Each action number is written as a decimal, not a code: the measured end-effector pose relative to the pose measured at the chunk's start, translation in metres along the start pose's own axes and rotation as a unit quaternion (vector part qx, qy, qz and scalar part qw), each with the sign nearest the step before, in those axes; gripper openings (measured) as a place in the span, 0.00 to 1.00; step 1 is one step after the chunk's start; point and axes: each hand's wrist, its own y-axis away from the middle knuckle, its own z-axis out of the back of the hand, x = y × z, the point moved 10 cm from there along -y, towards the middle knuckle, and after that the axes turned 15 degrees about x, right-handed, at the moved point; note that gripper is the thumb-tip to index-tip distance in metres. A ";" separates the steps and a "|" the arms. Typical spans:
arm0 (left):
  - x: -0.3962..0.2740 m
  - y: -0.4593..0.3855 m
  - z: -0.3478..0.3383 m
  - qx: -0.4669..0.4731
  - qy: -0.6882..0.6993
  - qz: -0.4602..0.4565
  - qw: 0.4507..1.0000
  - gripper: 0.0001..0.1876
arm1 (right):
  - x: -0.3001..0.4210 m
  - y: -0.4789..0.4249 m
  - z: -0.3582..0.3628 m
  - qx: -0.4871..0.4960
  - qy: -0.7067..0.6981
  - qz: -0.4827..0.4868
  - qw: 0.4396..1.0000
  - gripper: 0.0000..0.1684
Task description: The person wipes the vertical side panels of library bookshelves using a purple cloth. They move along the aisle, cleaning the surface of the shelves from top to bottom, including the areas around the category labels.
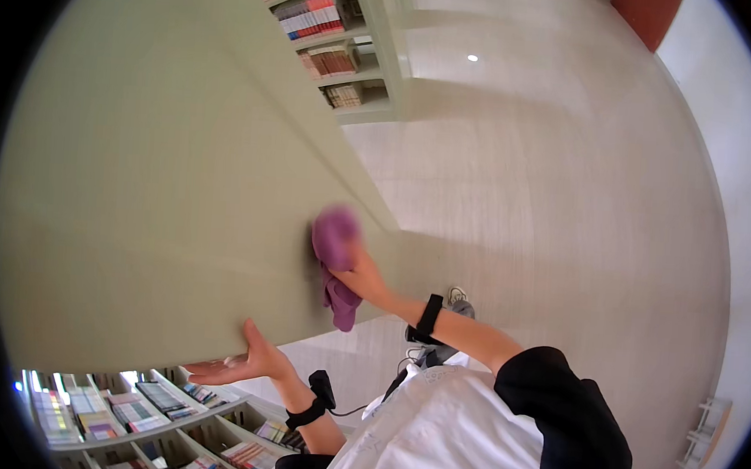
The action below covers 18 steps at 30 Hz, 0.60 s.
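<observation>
A purple cloth [335, 242] is in my right hand [352, 264], pressed against a pale green bookcase end panel [160, 176]. One end of the cloth hangs loose below the wrist, and the fingers are mostly hidden by the fabric and blurred. My left hand [238, 363] is at the panel's near edge, thumb raised apart from the fingers and nothing held in it. Whether its fingers touch the edge, I cannot tell. Black straps circle both of my wrists; a small black device [322, 389] sits on the left one.
Shelves of books [323, 38] stand beyond the panel. More bookshelves [164, 415] with books and magazines are at the lower left. The pale floor [514, 178] runs to a white wall [735, 160] at right, where a small rack [706, 435] is mounted. A cable hangs by my waist.
</observation>
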 end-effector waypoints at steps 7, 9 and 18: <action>0.000 -0.014 0.026 -0.077 -0.082 0.054 0.992 0.49 | 0.062 -0.045 0.022 0.017 -0.030 0.066 0.997 0.36; -0.002 -0.019 0.031 -0.107 -0.103 0.086 0.985 0.44 | 0.087 -0.051 0.025 0.014 -0.047 0.115 0.992 0.39; -0.002 -0.016 0.054 -0.171 -0.165 0.152 0.959 0.38 | 0.135 -0.145 0.053 -0.081 -0.026 0.205 0.975 0.41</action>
